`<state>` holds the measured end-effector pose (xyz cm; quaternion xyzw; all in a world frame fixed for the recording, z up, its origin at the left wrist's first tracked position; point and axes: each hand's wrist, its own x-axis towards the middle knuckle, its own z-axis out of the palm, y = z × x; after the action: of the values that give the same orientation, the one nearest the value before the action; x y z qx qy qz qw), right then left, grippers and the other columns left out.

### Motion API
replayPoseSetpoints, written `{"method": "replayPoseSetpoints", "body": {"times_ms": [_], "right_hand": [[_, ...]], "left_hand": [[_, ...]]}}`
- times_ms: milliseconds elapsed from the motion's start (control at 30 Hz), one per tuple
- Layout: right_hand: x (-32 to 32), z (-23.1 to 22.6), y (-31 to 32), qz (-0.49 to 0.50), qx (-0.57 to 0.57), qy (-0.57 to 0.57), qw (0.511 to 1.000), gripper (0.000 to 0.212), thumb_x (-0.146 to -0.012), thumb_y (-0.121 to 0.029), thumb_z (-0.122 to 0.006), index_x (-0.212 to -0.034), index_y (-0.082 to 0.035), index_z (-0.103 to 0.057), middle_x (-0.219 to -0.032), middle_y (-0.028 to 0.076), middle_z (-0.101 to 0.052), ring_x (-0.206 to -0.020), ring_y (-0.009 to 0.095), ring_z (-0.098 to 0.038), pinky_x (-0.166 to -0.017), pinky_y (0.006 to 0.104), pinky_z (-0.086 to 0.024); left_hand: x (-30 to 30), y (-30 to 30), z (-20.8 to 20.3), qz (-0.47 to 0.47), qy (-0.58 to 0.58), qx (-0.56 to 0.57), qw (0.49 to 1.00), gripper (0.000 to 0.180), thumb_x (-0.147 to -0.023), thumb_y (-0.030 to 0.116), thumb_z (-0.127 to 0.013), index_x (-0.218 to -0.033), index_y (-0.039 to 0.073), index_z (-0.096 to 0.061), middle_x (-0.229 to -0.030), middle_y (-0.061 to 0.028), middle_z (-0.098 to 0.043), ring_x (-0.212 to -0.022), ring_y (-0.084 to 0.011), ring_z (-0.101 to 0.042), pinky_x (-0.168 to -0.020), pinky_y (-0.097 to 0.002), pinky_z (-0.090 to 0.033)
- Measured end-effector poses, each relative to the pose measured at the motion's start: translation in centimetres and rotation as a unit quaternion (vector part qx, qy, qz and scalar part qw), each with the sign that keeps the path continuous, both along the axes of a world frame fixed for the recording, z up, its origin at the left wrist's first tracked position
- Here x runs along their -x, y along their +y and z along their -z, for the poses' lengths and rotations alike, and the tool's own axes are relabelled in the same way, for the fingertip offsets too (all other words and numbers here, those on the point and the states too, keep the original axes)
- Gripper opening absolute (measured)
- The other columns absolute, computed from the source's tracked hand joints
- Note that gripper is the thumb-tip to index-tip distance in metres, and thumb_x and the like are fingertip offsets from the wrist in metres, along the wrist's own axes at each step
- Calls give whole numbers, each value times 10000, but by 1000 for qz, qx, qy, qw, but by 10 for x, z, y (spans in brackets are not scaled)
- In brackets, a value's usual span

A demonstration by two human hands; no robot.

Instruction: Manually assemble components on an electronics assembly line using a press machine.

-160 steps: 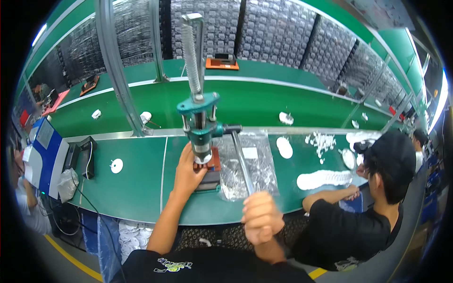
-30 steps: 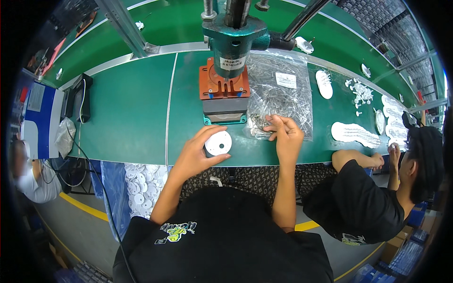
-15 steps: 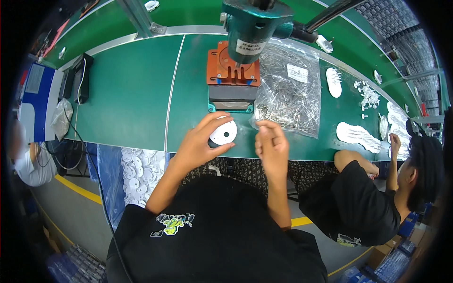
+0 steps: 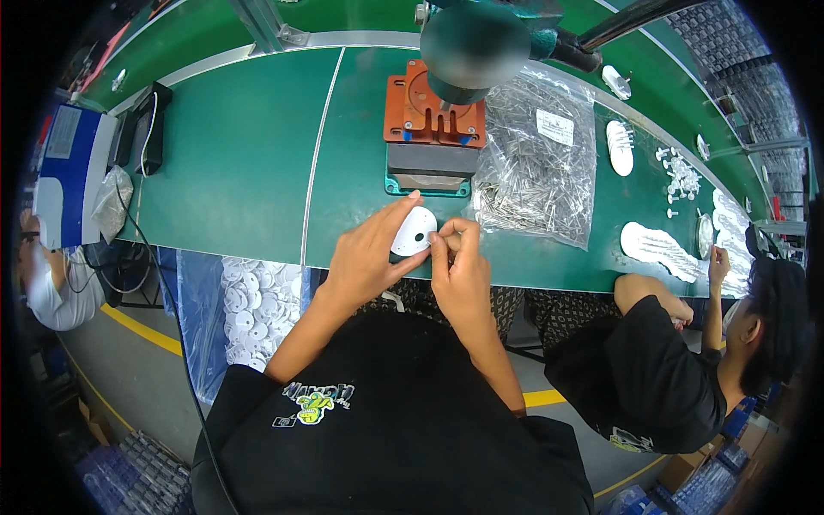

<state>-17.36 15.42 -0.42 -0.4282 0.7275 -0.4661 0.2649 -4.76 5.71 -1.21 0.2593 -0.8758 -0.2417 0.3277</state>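
Note:
My left hand (image 4: 371, 256) holds a white round plastic disc (image 4: 415, 232) tilted up just above the near edge of the green bench (image 4: 240, 163). My right hand (image 4: 458, 266) is right beside it, fingertips pinched at the disc's right rim on something too small to make out. Just beyond both hands stands a hand press with an orange base plate (image 4: 433, 112) and a teal head (image 4: 481, 39). A clear bag of thin metal pins (image 4: 536, 167) lies to the right of the press.
A clear bag of white discs (image 4: 249, 309) hangs below the bench at my left. A person in black (image 4: 652, 378) works at my right, with white discs and small parts (image 4: 661, 249) laid out before them. A blue and white box (image 4: 69, 172) and cables sit far left.
I was working the press handle with my right hand. Since then my head has dropped toward the bench, and both hands have come together at the near edge around the white disc.

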Motion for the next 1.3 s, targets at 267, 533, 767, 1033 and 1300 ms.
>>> {"method": "replayPoseSetpoints", "body": {"times_ms": [267,533,767,1033,1300], "right_hand": [[4,3,0,-7,23,-73,997,184,-1002,-76,-577,-1091,-22,-425,-666,87,-563,-587,105,-487,-544,288,-397],[-1,-19,-5,-33,-39,128,991,156,-976,-83,-567,-1062,-41,-444,-729,164,-650,-662,359,-666,-550,433,-476],[4,-21,-15,-90,-57,197,975,138,-979,-90,-524,-1052,-51,-413,-735,185,-651,-671,406,-657,-549,495,-479],[-4,-11,-20,-11,2,93,996,271,-948,-151,-634,-1048,-51,-402,-652,127,-580,-549,320,-598,-507,429,-448],[42,29,35,116,170,65,976,221,-924,-98,-692,-832,-31,-502,-568,2,-423,-489,87,-365,-453,282,-322]], "left_hand": [[0,0,-2,-3,0,-23,1000,789,-747,201,-841,-1421,38,-465,-1277,-142,-644,-1061,-304,-675,-809,-375,-577],[1,-1,-4,2,2,-40,999,802,-735,160,-838,-1432,52,-454,-1298,-105,-641,-1118,-292,-656,-865,-372,-563],[0,1,-5,-18,-2,-100,995,831,-721,152,-845,-1442,71,-440,-1314,-109,-630,-1150,-308,-641,-890,-374,-554],[-5,-6,-2,-25,-18,-20,999,678,-715,146,-848,-1319,62,-551,-1278,-123,-616,-1107,-344,-621,-896,-408,-529],[-11,-5,-8,-7,-10,16,1000,377,-756,106,-810,-1110,53,-693,-1188,-116,-625,-1076,-342,-608,-907,-421,-499]]}}
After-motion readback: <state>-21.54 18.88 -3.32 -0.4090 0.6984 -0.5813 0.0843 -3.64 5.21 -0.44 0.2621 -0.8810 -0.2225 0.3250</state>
